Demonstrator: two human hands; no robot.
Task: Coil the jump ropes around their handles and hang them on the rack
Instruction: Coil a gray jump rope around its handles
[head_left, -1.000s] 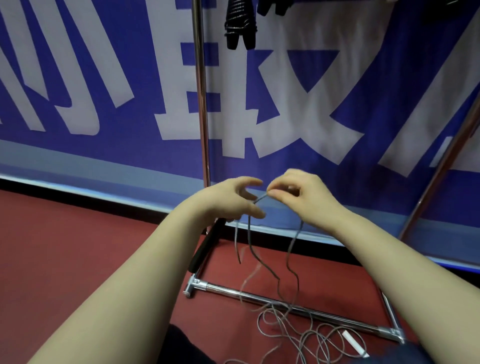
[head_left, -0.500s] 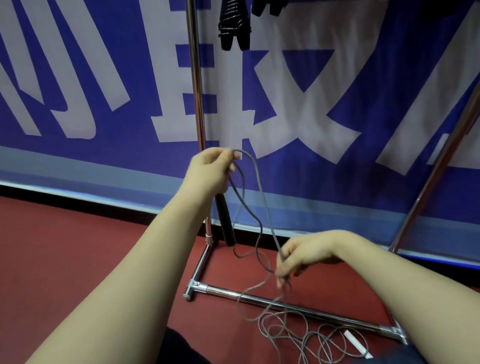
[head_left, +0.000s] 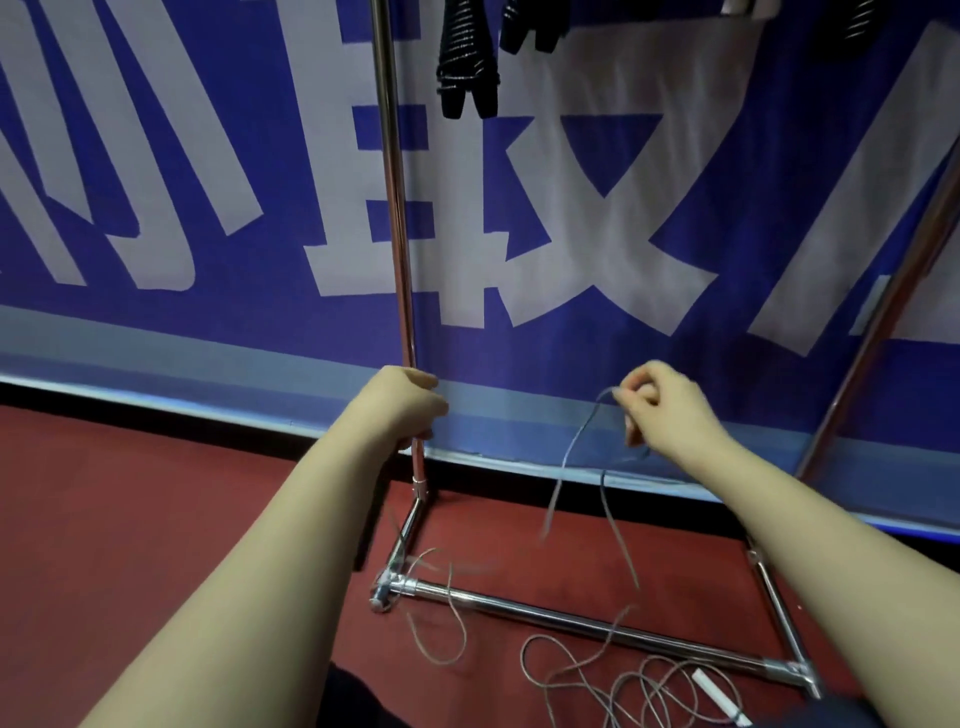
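Pinching the grey rope (head_left: 571, 452) between thumb and forefinger, the fingers (head_left: 631, 387) of the right hand (head_left: 662, 408) are drawn tightly together, with the other fingers curled in beneath them. The left hand (head_left: 405, 410) is at about the same height, well apart from the right one. Its fingers (head_left: 434, 410) are curled tight and turned away from the camera. They seem to grip a black handle (head_left: 364, 545), though only a dark sliver of it shows beside the forearm below the wrist. This hand sits directly in front of the rack's upright pole, and I cannot tell whether it touches it.

From the right hand's pinch the rope falls in a loose hanging loop, blurred in places. It then runs down over the rack's low front bar and ends in a tangle of loops on the red floor (head_left: 156, 519). A white handle (head_left: 719, 696) lies among those loops, near the right corner of the base.

The chrome rack (head_left: 571, 618) stands against a blue banner (head_left: 597, 171) with large white characters. At the top edge of the view, coiled ropes (head_left: 467, 62) with black handles hang from it.
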